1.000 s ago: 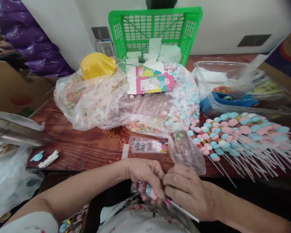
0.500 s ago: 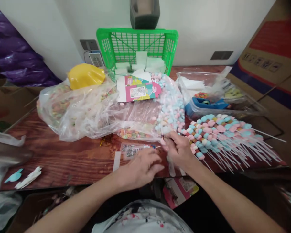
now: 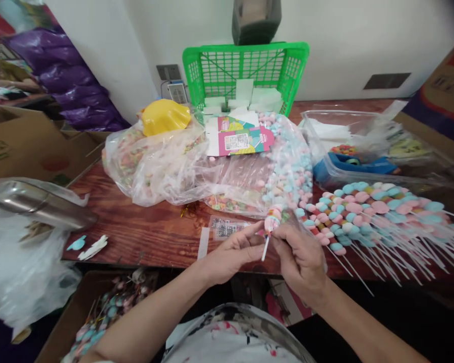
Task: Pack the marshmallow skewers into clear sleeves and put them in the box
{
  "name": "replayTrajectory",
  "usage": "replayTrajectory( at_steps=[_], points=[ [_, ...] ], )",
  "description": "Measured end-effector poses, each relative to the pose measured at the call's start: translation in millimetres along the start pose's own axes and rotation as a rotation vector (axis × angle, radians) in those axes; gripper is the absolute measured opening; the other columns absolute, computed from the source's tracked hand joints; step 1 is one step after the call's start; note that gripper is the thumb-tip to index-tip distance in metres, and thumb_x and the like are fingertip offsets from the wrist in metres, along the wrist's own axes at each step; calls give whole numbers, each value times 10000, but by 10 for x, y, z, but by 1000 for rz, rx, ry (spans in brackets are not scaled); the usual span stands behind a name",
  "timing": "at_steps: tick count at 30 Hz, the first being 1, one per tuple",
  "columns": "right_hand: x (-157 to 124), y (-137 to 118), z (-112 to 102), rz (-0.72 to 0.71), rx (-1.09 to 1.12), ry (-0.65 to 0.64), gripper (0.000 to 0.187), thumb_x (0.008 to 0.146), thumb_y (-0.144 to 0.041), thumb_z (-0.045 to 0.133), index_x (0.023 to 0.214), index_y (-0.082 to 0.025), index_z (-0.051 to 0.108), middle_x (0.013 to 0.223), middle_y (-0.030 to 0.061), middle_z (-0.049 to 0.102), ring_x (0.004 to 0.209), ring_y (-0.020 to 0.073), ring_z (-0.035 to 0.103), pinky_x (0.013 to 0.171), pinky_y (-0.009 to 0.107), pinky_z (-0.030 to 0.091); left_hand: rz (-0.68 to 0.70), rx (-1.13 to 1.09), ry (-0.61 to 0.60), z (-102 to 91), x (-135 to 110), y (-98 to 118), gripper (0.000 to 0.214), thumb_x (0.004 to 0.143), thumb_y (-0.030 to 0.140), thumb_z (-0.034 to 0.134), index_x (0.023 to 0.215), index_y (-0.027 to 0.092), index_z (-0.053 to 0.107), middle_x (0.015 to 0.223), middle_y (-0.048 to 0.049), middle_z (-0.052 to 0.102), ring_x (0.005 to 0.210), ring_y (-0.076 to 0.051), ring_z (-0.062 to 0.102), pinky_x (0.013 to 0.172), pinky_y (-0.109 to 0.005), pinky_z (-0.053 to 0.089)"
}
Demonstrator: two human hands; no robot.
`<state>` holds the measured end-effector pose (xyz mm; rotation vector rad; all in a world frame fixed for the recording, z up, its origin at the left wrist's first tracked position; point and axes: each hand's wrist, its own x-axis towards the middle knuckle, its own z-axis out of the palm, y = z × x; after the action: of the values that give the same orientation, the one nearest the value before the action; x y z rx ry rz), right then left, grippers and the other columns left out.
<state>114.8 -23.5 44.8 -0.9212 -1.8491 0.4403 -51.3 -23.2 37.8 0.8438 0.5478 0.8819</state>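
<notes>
Between my hands stands a short marshmallow skewer (image 3: 273, 219), pink and pale candies on top and its white stick pointing down toward me. My left hand (image 3: 236, 252) pinches it near the base of the candies, thumb and forefinger about the stick. My right hand (image 3: 301, 259) is closed at the same spot from the other side; its fingertips are partly hidden. Clear plastic shows beside the right hand, and whether it wraps the candy I cannot tell. Just left of the skewer lies a printed clear packet (image 3: 225, 228).
Many marshmallow skewers (image 3: 366, 209) are heaped at the right. Bags of loose candy (image 3: 155, 171) lie behind my hands, with a printed card box (image 3: 238, 142) on top. A green basket (image 3: 245, 49), a clear bin (image 3: 325, 117) and a steel flask (image 3: 53, 204) stand around.
My left hand has come in to the skewer, now held upright by both hands before me. The head view has turned left, bringing the flask and a box of skewers into sight.
</notes>
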Motion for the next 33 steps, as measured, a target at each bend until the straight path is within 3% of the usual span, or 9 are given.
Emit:
replayTrajectory(
  at_steps=[7, 10, 13, 17, 19, 21, 27, 31, 33],
  points=[
    [-181, -95, 256, 81, 274, -206, 170, 901, -157, 455, 745, -190, 515, 637, -30, 486, 566, 97, 447, 539, 221, 362, -33, -253, 139, -199, -230, 189, 569, 748, 250, 699, 1289, 231, 526, 1084, -78, 677, 953, -223, 638, 855, -397, 482],
    [-232, -118, 405, 125, 332, -313, 198, 901, -156, 439, 718, -186, 508, 621, -30, 476, 556, 93, 431, 534, 221, 352, 41, -237, 254, -242, -282, 251, 474, 822, 464, 601, 1218, 205, 575, 779, -43, 696, 780, -204, 647, 774, -365, 493],
    [-227, -128, 539, 132, 309, -340, 216, 899, -166, 435, 692, -186, 494, 619, -26, 468, 565, 98, 423, 546, 230, 354, 92, -129, 244, -290, -357, 222, 558, 811, 604, 532, 1083, 132, 653, 566, -46, 624, 749, -235, 639, 759, -378, 490],
    [-207, -149, 693, 25, 214, -274, 196, 897, -124, 418, 727, -186, 492, 624, -28, 471, 560, 96, 435, 542, 228, 341, 188, -11, 304, -376, -596, 93, 641, 582, 241, 829, 1183, 239, 606, 1103, -62, 642, 981, -189, 600, 840, -292, 461],
    [-208, -170, 810, -109, 146, -240, 182, 887, -95, 407, 760, -181, 505, 654, -10, 502, 598, 110, 460, 580, 241, 358, 53, 49, 258, -410, -750, 35, 756, 554, 110, 817, 1243, 277, 554, 1124, -35, 611, 971, -150, 589, 829, -250, 455],
    [-214, -219, 971, -227, 95, -253, 188, 878, -82, 386, 775, -175, 513, 691, 20, 542, 649, 136, 492, 635, 268, 383, -86, 111, 230, -439, -910, 13, 627, 617, 115, 761, 1203, 227, 570, 915, -11, 632, 811, -122, 598, 744, -229, 465],
    [-221, -465, 1313, -309, 1, -577, 136, 908, -147, 419, 977, -190, 528, 818, 26, 588, 712, 155, 553, 612, 271, 378, -362, 417, 461, -736, -1651, 177, 209, 639, 189, 645, 833, 160, 574, 619, 53, 488, 513, -100, 471, 553, -242, 429],
    [-289, -413, 1097, -358, -232, -805, 150, 873, -141, 507, 1003, -215, 506, 900, 29, 575, 741, 171, 550, 679, 302, 390, -779, 1242, 612, -1097, -2242, 173, 104, 644, 149, 562, 735, 155, 613, 731, -31, 596, 776, -236, 602, 721, -334, 459],
    [-357, -321, 916, -351, -309, -829, 157, 835, -79, 508, 935, -200, 512, 882, 38, 573, 781, 183, 549, 760, 325, 393, -900, 1575, 635, -1151, -2297, 130, 112, 671, 133, 534, 730, 157, 627, 780, -76, 630, 846, -277, 613, 770, -384, 457]
  ],
)
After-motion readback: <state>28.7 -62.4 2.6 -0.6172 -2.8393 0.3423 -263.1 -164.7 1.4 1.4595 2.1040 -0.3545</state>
